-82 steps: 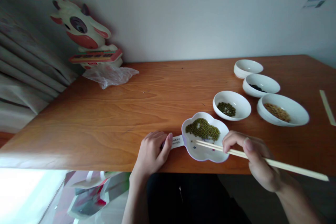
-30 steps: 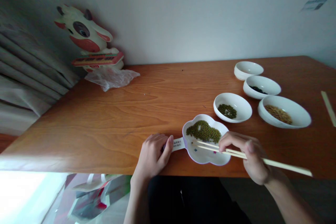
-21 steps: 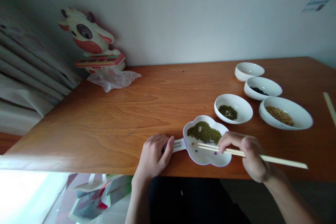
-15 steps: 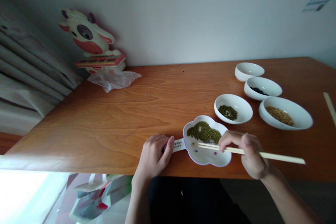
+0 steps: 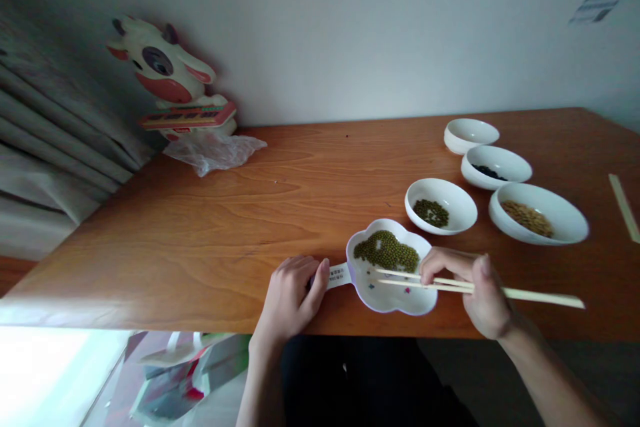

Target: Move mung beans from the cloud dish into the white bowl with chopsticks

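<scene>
Head view: we note the left hand (image 5: 294, 290) curled around the handle (image 5: 339, 276) of a white, lilac-rimmed, cloud-shaped dish (image 5: 393, 301). The right hand (image 5: 470, 287) pinches pale wooden chopsticks (image 5: 543, 296), tips slightly parted, nothing visible between. Small round green beans (image 5: 386, 251) lie in the dish's far half; we judge them light, hard, slippery, best gripped mid-bean.

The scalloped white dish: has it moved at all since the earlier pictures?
No. The scalloped white dish keeps its place on the table, close beside the nearest white bowl; the slight drift is the whole view shifting.
</scene>
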Tool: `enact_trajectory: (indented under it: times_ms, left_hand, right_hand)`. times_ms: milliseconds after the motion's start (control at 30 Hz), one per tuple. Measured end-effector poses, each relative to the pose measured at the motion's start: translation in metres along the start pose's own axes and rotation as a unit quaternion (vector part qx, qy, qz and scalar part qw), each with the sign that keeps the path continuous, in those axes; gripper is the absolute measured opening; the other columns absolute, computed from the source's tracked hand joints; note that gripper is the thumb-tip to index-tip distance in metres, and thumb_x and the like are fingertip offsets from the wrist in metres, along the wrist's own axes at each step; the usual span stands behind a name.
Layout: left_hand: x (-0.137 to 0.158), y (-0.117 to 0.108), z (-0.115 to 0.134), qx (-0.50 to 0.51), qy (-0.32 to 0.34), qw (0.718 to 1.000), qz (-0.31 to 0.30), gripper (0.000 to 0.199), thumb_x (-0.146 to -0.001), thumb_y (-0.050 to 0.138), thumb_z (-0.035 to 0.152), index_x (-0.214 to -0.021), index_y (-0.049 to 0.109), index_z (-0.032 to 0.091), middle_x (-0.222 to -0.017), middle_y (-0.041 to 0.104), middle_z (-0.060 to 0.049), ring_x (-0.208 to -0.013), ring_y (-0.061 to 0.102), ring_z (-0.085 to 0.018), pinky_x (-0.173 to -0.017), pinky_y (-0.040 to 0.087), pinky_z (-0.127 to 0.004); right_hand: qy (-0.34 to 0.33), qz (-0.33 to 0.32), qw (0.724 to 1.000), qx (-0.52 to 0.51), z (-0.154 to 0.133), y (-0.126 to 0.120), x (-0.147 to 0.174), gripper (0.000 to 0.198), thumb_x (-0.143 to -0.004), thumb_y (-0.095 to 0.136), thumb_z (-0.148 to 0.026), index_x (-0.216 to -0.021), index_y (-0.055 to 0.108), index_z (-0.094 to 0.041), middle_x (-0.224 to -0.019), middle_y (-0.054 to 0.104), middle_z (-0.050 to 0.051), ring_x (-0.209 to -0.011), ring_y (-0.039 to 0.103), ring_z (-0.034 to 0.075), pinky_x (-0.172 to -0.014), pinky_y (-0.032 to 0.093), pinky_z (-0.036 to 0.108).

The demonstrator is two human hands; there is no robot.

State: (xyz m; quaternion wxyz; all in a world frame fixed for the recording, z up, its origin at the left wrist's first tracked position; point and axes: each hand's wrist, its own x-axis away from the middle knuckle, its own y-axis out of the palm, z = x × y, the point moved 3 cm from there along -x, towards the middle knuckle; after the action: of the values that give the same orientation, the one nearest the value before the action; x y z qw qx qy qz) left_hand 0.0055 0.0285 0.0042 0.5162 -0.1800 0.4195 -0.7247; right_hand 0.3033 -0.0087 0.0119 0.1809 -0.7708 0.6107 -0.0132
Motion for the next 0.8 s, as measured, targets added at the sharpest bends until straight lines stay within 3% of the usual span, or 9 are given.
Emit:
enact_trajectory:
  times_ms: [400, 600, 800]
  left_hand:
    - [0.001, 0.002, -0.002, 0.005, -0.002, 1.000, -0.002, 0.039, -0.107, 0.041, 0.034, -0.070, 0.047, 0.020, -0.070, 0.059, -0.002, -0.066, 0.051, -0.016, -0.067, 0.037, -0.030]
    - [0.001, 0.003, -0.003, 0.005, -0.005, 1.000, -0.003, 0.040, -0.107, 0.041, 0.035, -0.071, 0.050, 0.020, -0.070, 0.059, -0.002, -0.067, 0.052, -0.017, -0.069, 0.037, -0.030]
    - [0.002, 0.004, -0.005, 0.014, 0.002, 1.000, -0.014, 0.039, -0.107, 0.041, 0.034, -0.072, 0.048, 0.020, -0.072, 0.060, -0.002, -0.069, 0.052, -0.017, -0.070, 0.036, -0.031]
  right_hand:
    - [-0.009, 0.035, 0.999, -0.022, 0.001, 0.002, -0.004, 0.079, -0.104, 0.010, -0.063, -0.076, 0.075, -0.026, -0.073, 0.071, 0.007, -0.072, 0.066, 0.025, -0.071, 0.047, 0.042]
    - [-0.036, 0.083, 0.995, -0.050, -0.002, 0.004, -0.006, 0.085, -0.104, 0.007, -0.064, -0.069, 0.073, -0.022, -0.066, 0.069, 0.007, -0.066, 0.065, 0.023, -0.064, 0.047, 0.038]
    - [-0.096, 0.176, 0.977, -0.080, -0.016, -0.031, 0.007, 0.090, -0.100, 0.007, -0.070, -0.070, 0.077, -0.025, -0.061, 0.066, 0.009, -0.064, 0.062, 0.025, -0.061, 0.048, 0.040]
